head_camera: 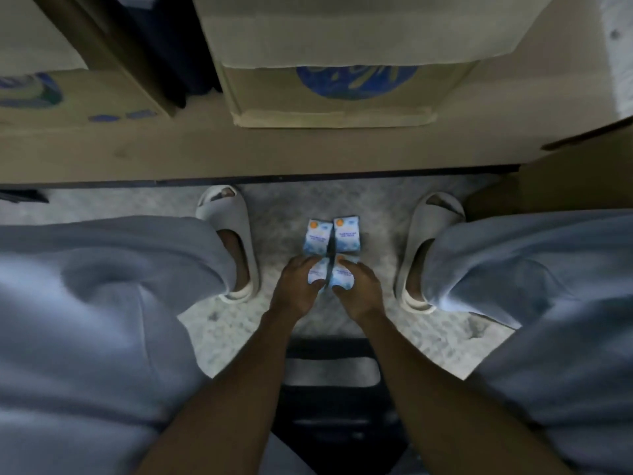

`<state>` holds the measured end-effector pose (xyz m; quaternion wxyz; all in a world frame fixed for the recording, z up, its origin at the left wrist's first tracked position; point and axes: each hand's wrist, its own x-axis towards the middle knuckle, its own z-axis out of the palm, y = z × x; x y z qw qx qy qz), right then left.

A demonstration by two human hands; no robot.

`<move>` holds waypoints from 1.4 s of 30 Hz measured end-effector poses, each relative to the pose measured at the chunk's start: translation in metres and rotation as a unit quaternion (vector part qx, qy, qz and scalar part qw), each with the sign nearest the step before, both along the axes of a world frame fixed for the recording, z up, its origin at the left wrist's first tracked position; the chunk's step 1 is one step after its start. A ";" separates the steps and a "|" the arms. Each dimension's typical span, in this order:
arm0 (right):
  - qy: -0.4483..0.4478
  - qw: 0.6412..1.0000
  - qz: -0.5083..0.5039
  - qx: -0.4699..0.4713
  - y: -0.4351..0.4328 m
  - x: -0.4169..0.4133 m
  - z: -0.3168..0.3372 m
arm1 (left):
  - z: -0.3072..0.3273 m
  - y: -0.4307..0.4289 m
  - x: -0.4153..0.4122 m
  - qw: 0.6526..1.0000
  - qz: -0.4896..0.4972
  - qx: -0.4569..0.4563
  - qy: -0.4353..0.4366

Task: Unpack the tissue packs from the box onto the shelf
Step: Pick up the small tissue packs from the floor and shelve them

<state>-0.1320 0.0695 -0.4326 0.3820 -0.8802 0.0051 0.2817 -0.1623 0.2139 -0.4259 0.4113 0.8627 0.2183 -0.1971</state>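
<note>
Small blue-and-white tissue packs lie in two rows on the speckled floor between my feet. The far left pack (317, 236) and far right pack (347, 234) lie side by side, untouched. My left hand (297, 289) grips the near left pack (318, 274). My right hand (359, 290) grips the near right pack (342, 276). Fingers cover much of both near packs. A cardboard box (335, 94) with a blue round logo stands on the wooden shelf (171, 156) ahead.
A second printed carton (78, 97) sits on the shelf at left. Another brown box (582, 173) juts in at the right edge. My grey slippers (233, 234) flank the packs, and a dark stool (335, 399) is under me. Pale trouser legs fill both sides.
</note>
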 end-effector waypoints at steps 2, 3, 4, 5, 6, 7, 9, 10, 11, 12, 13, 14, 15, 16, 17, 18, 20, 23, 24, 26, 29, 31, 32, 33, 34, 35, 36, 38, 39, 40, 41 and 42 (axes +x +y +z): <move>-0.004 1.000 -0.001 -0.008 0.001 -0.001 -0.006 | -0.004 -0.003 0.001 1.000 0.004 -0.002 -0.006; -0.004 1.000 -0.009 -0.010 0.001 -0.001 -0.009 | -0.006 -0.004 0.001 1.000 0.008 -0.003 -0.010; 0.000 1.000 -0.023 -0.013 0.002 -0.001 -0.010 | -0.008 -0.005 0.001 1.000 0.012 -0.002 -0.009; 0.004 0.999 -0.034 -0.016 0.003 0.000 -0.011 | -0.009 -0.006 0.001 1.000 0.016 0.000 -0.010; 0.004 0.999 -0.038 -0.018 0.004 0.000 -0.012 | -0.010 -0.007 0.001 1.000 0.022 0.002 -0.010; 0.000 0.999 -0.036 -0.018 0.004 0.000 -0.013 | -0.011 -0.008 0.002 1.000 0.026 0.002 -0.012; -0.005 0.999 -0.032 -0.016 0.005 -0.001 -0.015 | -0.013 -0.010 0.002 0.999 0.036 0.004 -0.022; -0.006 0.999 -0.034 -0.014 0.005 -0.001 -0.016 | -0.014 -0.011 0.003 0.999 0.043 0.007 -0.029; -0.007 0.999 -0.040 -0.012 0.006 -0.001 -0.017 | -0.013 -0.013 0.003 0.998 0.049 0.010 -0.038; -0.006 0.999 -0.046 -0.009 0.007 -0.001 -0.018 | -0.014 -0.014 0.003 0.997 0.056 0.013 -0.046; -0.003 0.999 -0.050 -0.007 0.008 -0.002 -0.019 | -0.016 -0.015 0.002 0.997 0.061 0.011 -0.054; 0.002 0.999 -0.052 -0.005 0.008 -0.002 -0.019 | -0.018 -0.016 0.001 0.996 0.062 0.009 -0.057; 0.009 0.998 -0.056 -0.005 0.009 -0.001 -0.019 | -0.018 -0.016 0.001 0.997 0.062 0.011 -0.052; 0.016 0.998 -0.059 -0.010 0.009 0.000 -0.020 | -0.018 -0.017 0.000 0.997 0.059 0.013 -0.041; 0.026 0.997 -0.067 -0.013 0.009 0.000 -0.022 | -0.018 -0.017 0.001 0.998 0.055 0.014 -0.035; 0.036 0.996 -0.074 -0.013 0.009 0.001 -0.022 | -0.020 -0.017 0.001 0.998 0.055 0.014 -0.033; 0.041 0.996 -0.082 -0.015 0.010 0.001 -0.025 | -0.020 -0.018 0.002 0.998 0.061 0.017 -0.028; 0.053 0.993 -0.105 -0.006 0.011 0.002 -0.026 | -0.019 -0.022 0.006 0.998 0.058 0.021 -0.018; 0.060 0.992 -0.114 0.001 0.011 0.003 -0.026 | -0.019 -0.022 0.006 0.998 0.062 0.015 -0.013; 0.072 0.992 -0.100 0.006 0.010 0.005 -0.026 | -0.022 -0.021 0.007 0.996 0.085 0.000 -0.008; 0.078 0.994 -0.078 -0.008 0.005 0.010 -0.024 | -0.026 -0.017 0.004 0.996 0.087 0.008 0.005; 0.072 0.994 -0.078 -0.004 0.004 0.011 -0.023 | -0.027 -0.015 0.002 0.995 0.101 -0.008 0.010; 0.073 0.994 -0.076 -0.005 0.003 0.011 -0.023 | -0.027 -0.014 0.001 0.994 0.105 -0.015 0.015; 0.070 0.995 -0.075 -0.001 0.003 0.012 -0.021 | -0.027 -0.014 0.000 0.995 0.100 -0.012 0.014; 0.068 0.995 -0.075 -0.001 0.002 0.012 -0.021 | -0.026 -0.012 0.001 0.996 0.088 -0.011 0.021; 0.065 0.995 -0.075 -0.002 0.002 0.012 -0.019 | -0.027 -0.011 0.000 0.997 0.071 -0.004 0.024; 0.065 0.995 -0.073 -0.004 0.001 0.012 -0.020 | -0.026 -0.011 0.000 0.997 0.067 -0.007 0.031; 0.064 0.995 -0.077 -0.006 0.000 0.011 -0.017 | -0.024 -0.013 -0.002 0.994 0.102 -0.038 0.020; 0.060 0.993 -0.101 0.007 0.000 0.011 -0.014 | -0.022 -0.014 -0.004 0.988 0.139 -0.066 0.013; 0.063 0.988 -0.139 0.031 0.000 0.011 -0.013 | -0.022 -0.015 -0.006 0.983 0.166 -0.078 0.018; 0.067 0.983 -0.163 0.049 -0.001 0.011 -0.010 | -0.023 -0.016 -0.007 0.982 0.170 -0.080 0.009; 0.062 0.983 -0.167 0.052 -0.001 0.011 -0.008 | -0.022 -0.016 -0.007 0.981 0.173 -0.091 0.011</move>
